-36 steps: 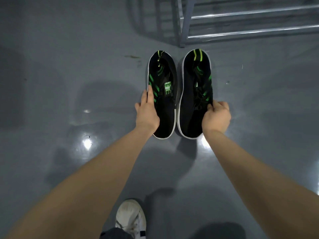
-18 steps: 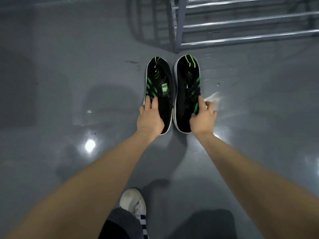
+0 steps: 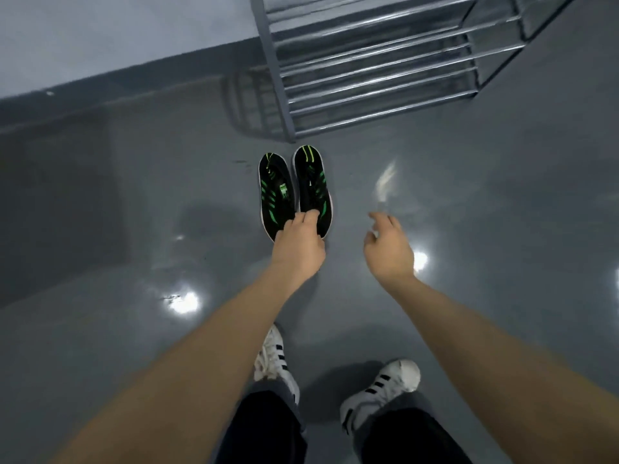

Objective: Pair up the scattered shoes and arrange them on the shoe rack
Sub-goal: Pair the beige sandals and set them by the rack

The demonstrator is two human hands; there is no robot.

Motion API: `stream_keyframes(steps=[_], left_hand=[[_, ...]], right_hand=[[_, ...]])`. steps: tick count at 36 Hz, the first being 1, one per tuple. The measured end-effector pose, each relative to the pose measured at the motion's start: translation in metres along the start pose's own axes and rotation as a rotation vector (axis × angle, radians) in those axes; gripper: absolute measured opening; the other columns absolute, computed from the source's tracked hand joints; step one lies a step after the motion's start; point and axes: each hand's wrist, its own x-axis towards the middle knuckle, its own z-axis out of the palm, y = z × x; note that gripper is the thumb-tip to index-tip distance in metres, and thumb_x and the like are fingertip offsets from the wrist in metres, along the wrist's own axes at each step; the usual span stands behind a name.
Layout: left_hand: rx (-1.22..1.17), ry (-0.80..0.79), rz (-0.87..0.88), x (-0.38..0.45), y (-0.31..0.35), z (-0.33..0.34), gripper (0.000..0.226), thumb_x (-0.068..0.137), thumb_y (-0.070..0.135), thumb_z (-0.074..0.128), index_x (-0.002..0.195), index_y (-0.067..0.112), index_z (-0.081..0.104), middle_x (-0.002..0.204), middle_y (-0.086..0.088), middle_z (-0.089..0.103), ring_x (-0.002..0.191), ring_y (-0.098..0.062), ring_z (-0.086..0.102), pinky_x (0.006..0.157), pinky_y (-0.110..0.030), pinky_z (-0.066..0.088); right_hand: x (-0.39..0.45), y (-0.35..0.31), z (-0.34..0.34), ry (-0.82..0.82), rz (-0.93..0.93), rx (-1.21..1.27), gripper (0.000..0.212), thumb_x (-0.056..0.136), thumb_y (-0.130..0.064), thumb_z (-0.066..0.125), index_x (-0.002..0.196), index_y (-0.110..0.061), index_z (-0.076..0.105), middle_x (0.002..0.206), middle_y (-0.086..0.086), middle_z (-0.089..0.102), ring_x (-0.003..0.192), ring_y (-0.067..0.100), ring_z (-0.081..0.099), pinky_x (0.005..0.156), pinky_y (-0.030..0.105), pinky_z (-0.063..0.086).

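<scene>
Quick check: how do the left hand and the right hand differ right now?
The left hand grips the heel ends of the black-and-green shoes, fingers curled over them; the right hand holds nothing, fingers loosely spread. The left hand sits on the pair; the right hand hangs apart from it, to the right, over bare floor. Both reach forward, short of the metal shoe rack.

left hand (image 3: pixel 298 244) gripping black-green shoes (image 3: pixel 294 190), rack (image 3: pixel 368 72) beyond
</scene>
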Motion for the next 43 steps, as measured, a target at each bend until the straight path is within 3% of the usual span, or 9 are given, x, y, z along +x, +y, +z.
stream_keyframes(steps=[4, 12, 16, 19, 23, 33, 38, 43], left_hand=[[0.014, -0.051, 0.062, -0.035, 0.053, -0.024, 0.037, 0.093, 0.007, 0.043, 0.130, 0.007, 0.046, 0.123, -0.010, 0.055, 0.110, -0.029, 0.054, 0.093, -0.042, 0.042], [0.087, -0.176, 0.167, -0.080, 0.158, -0.059, 0.039, 0.094, 0.011, 0.039, 0.134, 0.010, 0.044, 0.131, -0.009, 0.051, 0.117, -0.030, 0.050, 0.101, -0.038, 0.038], [0.120, -0.201, 0.278, -0.104, 0.207, -0.062, 0.039, 0.093, 0.010, 0.040, 0.131, 0.016, 0.048, 0.122, -0.012, 0.059, 0.113, -0.032, 0.055, 0.097, -0.039, 0.042], [0.166, -0.224, 0.360, -0.128, 0.244, -0.058, 0.039, 0.093, 0.010, 0.040, 0.130, 0.016, 0.050, 0.119, -0.012, 0.062, 0.111, -0.032, 0.056, 0.096, -0.039, 0.042], [0.206, -0.277, 0.489, -0.154, 0.290, -0.050, 0.038, 0.091, 0.008, 0.043, 0.127, 0.015, 0.053, 0.123, -0.010, 0.060, 0.112, -0.030, 0.056, 0.099, -0.040, 0.041], [0.362, -0.469, 0.842, -0.248, 0.393, -0.038, 0.035, 0.095, 0.015, 0.043, 0.130, 0.015, 0.049, 0.119, -0.013, 0.061, 0.105, -0.034, 0.057, 0.091, -0.039, 0.046], [0.443, -0.559, 0.987, -0.311, 0.429, -0.022, 0.036, 0.096, 0.018, 0.042, 0.131, 0.014, 0.048, 0.121, -0.010, 0.060, 0.110, -0.029, 0.055, 0.092, -0.035, 0.045], [0.539, -0.669, 1.115, -0.381, 0.454, 0.004, 0.037, 0.095, 0.016, 0.042, 0.131, 0.012, 0.048, 0.116, -0.006, 0.061, 0.109, -0.027, 0.056, 0.089, -0.032, 0.044]], right_hand=[[-0.042, 0.006, -0.053, 0.015, 0.050, 0.046, 0.041, 0.094, -0.012, 0.041, 0.134, -0.018, 0.047, 0.132, 0.004, 0.049, 0.114, 0.027, 0.052, 0.090, 0.040, 0.046], [-0.119, 0.047, -0.152, 0.119, 0.159, 0.150, 0.035, 0.094, -0.015, 0.043, 0.128, -0.018, 0.052, 0.129, 0.003, 0.052, 0.110, 0.026, 0.055, 0.091, 0.041, 0.046], [-0.160, 0.072, -0.196, 0.185, 0.228, 0.224, 0.034, 0.094, -0.015, 0.043, 0.125, -0.017, 0.055, 0.129, 0.001, 0.055, 0.108, 0.025, 0.057, 0.091, 0.037, 0.046], [-0.192, 0.090, -0.225, 0.226, 0.274, 0.268, 0.033, 0.094, -0.015, 0.041, 0.124, -0.016, 0.056, 0.127, 0.001, 0.056, 0.104, 0.025, 0.058, 0.088, 0.039, 0.048], [-0.234, 0.110, -0.255, 0.300, 0.348, 0.304, 0.030, 0.096, -0.014, 0.040, 0.119, -0.019, 0.059, 0.124, -0.002, 0.055, 0.102, 0.022, 0.057, 0.079, 0.031, 0.042], [-0.371, 0.146, -0.302, 0.669, 0.638, 0.565, 0.030, 0.095, -0.012, 0.041, 0.117, -0.016, 0.060, 0.120, 0.000, 0.060, 0.103, 0.021, 0.056, 0.076, 0.028, 0.040], [-0.444, 0.167, -0.302, 0.836, 0.813, 0.671, 0.031, 0.093, -0.012, 0.041, 0.115, -0.018, 0.061, 0.112, 0.002, 0.063, 0.094, 0.024, 0.059, 0.080, 0.039, 0.050], [-0.511, 0.187, -0.288, 0.959, 0.947, 0.800, 0.031, 0.091, -0.010, 0.041, 0.114, -0.016, 0.062, 0.101, 0.005, 0.064, 0.080, 0.023, 0.056, 0.073, 0.035, 0.048]])
